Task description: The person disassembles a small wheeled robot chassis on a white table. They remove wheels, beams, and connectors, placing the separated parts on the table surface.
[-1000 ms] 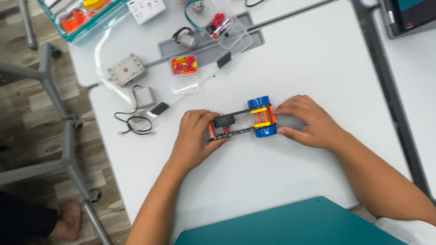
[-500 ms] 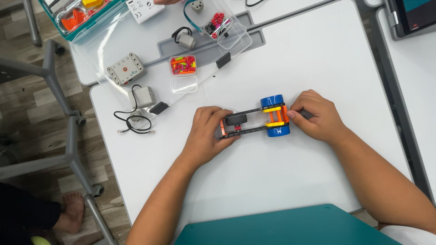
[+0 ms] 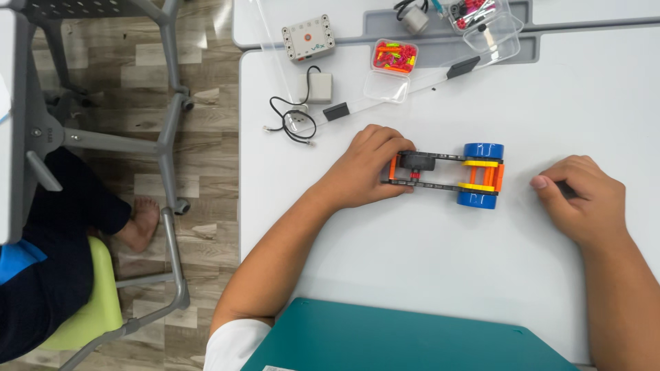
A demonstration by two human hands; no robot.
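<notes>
Overhead view of a white tabletop [image 3: 426,275]. The left hand [image 3: 361,168] grips the black end of a small wheeled frame [image 3: 447,174] with blue wheels and orange-yellow connectors. The right hand [image 3: 584,196], loosely curled, rests apart from it toward the right edge. A clear parts box [image 3: 388,65] and coiled black cable [image 3: 292,120] lie near the far-left corner.

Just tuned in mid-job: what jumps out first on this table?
The small wheeled model, black beams with blue wheels and orange and yellow parts, sits mid-table. The left hand holds its black end; the right hand rests apart to its right, closed on something dark I cannot identify. Behind, a clear box of coloured pieces and a coiled black cable.
</notes>
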